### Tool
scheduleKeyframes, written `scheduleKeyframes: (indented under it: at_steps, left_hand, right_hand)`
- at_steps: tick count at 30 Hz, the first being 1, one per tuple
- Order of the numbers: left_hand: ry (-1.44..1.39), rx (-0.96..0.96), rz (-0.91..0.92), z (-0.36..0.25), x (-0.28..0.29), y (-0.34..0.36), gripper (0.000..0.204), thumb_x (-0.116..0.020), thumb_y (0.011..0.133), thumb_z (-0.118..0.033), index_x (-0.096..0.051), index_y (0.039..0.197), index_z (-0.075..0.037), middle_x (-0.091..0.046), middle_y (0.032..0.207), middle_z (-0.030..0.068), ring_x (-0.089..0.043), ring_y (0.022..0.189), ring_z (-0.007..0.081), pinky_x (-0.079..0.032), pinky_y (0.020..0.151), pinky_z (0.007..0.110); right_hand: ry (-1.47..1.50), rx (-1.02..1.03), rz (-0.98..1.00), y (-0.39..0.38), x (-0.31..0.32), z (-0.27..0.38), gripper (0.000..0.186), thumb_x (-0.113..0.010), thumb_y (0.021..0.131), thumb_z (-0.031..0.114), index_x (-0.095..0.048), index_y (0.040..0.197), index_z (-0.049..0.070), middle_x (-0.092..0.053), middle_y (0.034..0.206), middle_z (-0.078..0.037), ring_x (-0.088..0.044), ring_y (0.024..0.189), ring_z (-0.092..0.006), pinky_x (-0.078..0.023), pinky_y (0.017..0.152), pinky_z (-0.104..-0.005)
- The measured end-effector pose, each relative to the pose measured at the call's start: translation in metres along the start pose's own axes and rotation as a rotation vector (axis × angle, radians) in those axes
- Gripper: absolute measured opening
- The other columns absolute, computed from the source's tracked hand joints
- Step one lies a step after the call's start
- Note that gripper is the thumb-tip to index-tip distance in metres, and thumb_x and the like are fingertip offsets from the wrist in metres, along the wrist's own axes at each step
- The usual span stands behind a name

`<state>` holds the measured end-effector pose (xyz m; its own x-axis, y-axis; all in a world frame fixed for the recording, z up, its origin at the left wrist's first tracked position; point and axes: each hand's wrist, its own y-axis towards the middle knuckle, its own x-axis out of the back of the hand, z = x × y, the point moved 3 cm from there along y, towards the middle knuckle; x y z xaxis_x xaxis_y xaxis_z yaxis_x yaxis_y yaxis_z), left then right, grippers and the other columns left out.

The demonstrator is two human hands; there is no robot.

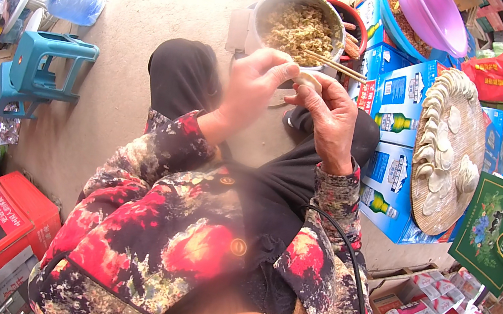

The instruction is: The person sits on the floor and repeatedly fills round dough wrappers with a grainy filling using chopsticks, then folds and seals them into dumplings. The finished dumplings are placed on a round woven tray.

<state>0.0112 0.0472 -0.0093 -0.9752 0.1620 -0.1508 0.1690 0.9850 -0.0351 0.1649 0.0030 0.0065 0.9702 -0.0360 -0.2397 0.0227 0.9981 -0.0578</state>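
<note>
In front of my knees, both hands meet at a pale dumpling (pixel 307 81). My right hand (pixel 333 121) grips it between thumb and curled fingers. From the other side, the thumb and fingertips of my left hand (pixel 252 83) pinch its edge. Just beyond stands a metal pot (pixel 260 14) of greenish-yellow filling (pixel 297 30), with a pair of chopsticks (pixel 335 66) lying over its right rim. On my right, a round wooden board (pixel 440 214) carries rows of shaped dumplings (pixel 433 118), flat dough wrappers (pixel 444 154) and a small stack of wrappers (pixel 467 173).
Blue cartons (pixel 392 161) support the board. Behind the pot sits a red basin (pixel 355 37); a blue basin (pixel 391 13) and pink basin (pixel 434 18) stand farther right. Blue stools (pixel 45 67) and a red cooler (pixel 3 228) are at left, a green gift box (pixel 491 229) at right.
</note>
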Motion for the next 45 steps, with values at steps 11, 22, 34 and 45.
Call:
scheduleKeyframes:
  at_steps: [11, 22, 34, 45]
  left_hand:
    - [0.170, -0.127, 0.058, -0.008, 0.000, 0.000, 0.011, -0.064, 0.093, -0.001, -0.075, 0.096, 0.001, -0.067, 0.101, 0.0054, -0.061, 0.100, 0.0120, -0.049, 0.089, 0.027]
    - [0.222, -0.264, 0.034, -0.014, -0.003, -0.001, 0.007, -0.073, 0.086, -0.007, -0.076, 0.089, -0.001, -0.070, 0.095, 0.0089, -0.061, 0.096, 0.0210, -0.049, 0.085, 0.033]
    - [0.205, -0.279, 0.016, -0.014, -0.007, -0.002, 0.004, -0.075, 0.082, -0.006, -0.076, 0.085, -0.003, -0.072, 0.096, 0.0074, -0.061, 0.095, 0.0210, -0.047, 0.088, 0.034]
    - [0.098, -0.227, -0.015, -0.013, -0.010, -0.003, 0.007, -0.075, 0.085, -0.006, -0.078, 0.090, -0.002, -0.071, 0.095, 0.0075, -0.061, 0.096, 0.0173, -0.049, 0.084, 0.030]
  right_hand:
    - [0.022, 0.031, 0.030, 0.001, 0.002, -0.004, 0.028, -0.070, 0.094, 0.006, -0.063, 0.119, -0.005, -0.070, 0.109, -0.010, -0.069, 0.087, -0.0151, -0.060, 0.077, -0.0291]
    - [-0.044, 0.006, 0.022, 0.000, 0.005, -0.004, 0.027, -0.073, 0.091, 0.003, -0.065, 0.116, -0.004, -0.072, 0.104, -0.009, -0.069, 0.082, -0.0129, -0.059, 0.071, -0.0258]
    - [0.082, -0.075, 0.046, 0.002, 0.008, -0.009, 0.022, -0.072, 0.091, 0.007, -0.071, 0.111, -0.003, -0.070, 0.109, -0.007, -0.066, 0.093, -0.0119, -0.055, 0.078, -0.0267]
    - [0.042, -0.005, 0.014, 0.003, 0.003, -0.010, 0.020, -0.071, 0.092, 0.006, -0.070, 0.111, 0.000, -0.070, 0.105, -0.003, -0.064, 0.096, -0.0100, -0.052, 0.085, -0.0260]
